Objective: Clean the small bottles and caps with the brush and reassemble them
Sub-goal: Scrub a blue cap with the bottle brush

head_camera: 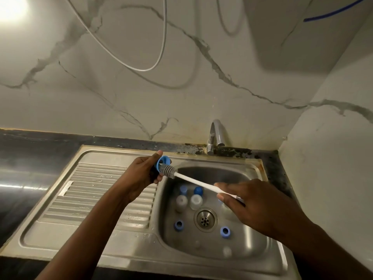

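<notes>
1. A blue cap [163, 161] is held up over the left rim of the sink [252, 251], gripped by the curled fingers [156, 179] of the left hand [141, 174].
2. The grey head of the brush [168, 170] pokes into that cap. The right hand [256, 207] pinches the far end of the white handle.
3. Below, between both sets of fingers, 2 cloudy bottles [196, 201] sit in the basin, with 2 blue tops [198, 190] just beyond them and 2 blue rings [178, 225] flanking the drain [205, 219].
4. Judgement: scrubbing is under way. Nothing looks reassembled, so most of the washing and all of the refitting remain.
5. Beyond the fingers, the tap [215, 136] shows no visible stream.
</notes>
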A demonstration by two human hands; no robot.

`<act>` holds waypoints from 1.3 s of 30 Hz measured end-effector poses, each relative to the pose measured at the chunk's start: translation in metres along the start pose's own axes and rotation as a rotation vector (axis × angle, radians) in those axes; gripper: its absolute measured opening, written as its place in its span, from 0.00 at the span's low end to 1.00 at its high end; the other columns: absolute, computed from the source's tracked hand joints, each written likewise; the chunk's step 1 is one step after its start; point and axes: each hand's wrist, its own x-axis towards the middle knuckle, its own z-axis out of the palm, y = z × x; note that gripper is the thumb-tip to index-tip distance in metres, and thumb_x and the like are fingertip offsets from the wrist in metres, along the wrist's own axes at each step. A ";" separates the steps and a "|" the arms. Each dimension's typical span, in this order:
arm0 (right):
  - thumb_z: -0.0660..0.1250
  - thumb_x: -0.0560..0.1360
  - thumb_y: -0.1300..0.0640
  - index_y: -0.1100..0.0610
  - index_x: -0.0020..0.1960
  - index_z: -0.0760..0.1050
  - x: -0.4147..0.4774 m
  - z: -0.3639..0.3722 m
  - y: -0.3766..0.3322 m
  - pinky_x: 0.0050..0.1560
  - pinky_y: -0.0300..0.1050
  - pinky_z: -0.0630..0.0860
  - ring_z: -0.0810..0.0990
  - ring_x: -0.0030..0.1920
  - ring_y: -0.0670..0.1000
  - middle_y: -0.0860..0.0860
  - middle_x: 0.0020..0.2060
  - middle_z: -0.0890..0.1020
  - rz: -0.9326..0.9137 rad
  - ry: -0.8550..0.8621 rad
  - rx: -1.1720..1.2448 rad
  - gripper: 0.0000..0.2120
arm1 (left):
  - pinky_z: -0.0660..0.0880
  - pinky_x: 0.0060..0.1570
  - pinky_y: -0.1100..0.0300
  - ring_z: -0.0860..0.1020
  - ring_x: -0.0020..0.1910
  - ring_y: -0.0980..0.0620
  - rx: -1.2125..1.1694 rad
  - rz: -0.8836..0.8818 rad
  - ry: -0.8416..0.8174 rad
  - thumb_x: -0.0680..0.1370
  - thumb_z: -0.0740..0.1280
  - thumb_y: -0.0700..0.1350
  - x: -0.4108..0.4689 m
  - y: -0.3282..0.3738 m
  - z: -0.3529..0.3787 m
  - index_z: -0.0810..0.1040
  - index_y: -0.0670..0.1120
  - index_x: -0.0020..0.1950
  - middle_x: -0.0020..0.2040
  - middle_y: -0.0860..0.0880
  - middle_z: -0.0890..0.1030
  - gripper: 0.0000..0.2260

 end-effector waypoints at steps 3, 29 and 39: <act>0.52 0.82 0.34 0.40 0.76 0.70 0.001 0.005 0.002 0.41 0.38 0.79 0.83 0.41 0.44 0.46 0.39 0.84 -0.032 0.066 0.083 0.25 | 0.72 0.41 0.53 0.75 0.36 0.47 -0.057 -0.016 0.012 0.82 0.67 0.58 -0.003 0.001 0.001 0.85 0.36 0.55 0.46 0.36 0.79 0.24; 0.49 0.80 0.32 0.42 0.72 0.74 0.006 0.006 -0.012 0.40 0.36 0.80 0.81 0.34 0.41 0.43 0.35 0.82 0.085 0.166 0.107 0.28 | 0.72 0.38 0.56 0.75 0.35 0.48 0.117 0.060 0.094 0.84 0.62 0.60 -0.014 0.010 -0.003 0.83 0.35 0.56 0.40 0.40 0.80 0.27; 0.59 0.83 0.36 0.38 0.63 0.79 -0.009 0.020 -0.027 0.43 0.39 0.81 0.83 0.41 0.39 0.42 0.39 0.85 0.120 0.047 0.248 0.15 | 0.74 0.42 0.53 0.76 0.36 0.48 0.066 0.062 0.139 0.83 0.64 0.60 -0.015 0.008 -0.001 0.84 0.36 0.54 0.42 0.39 0.82 0.26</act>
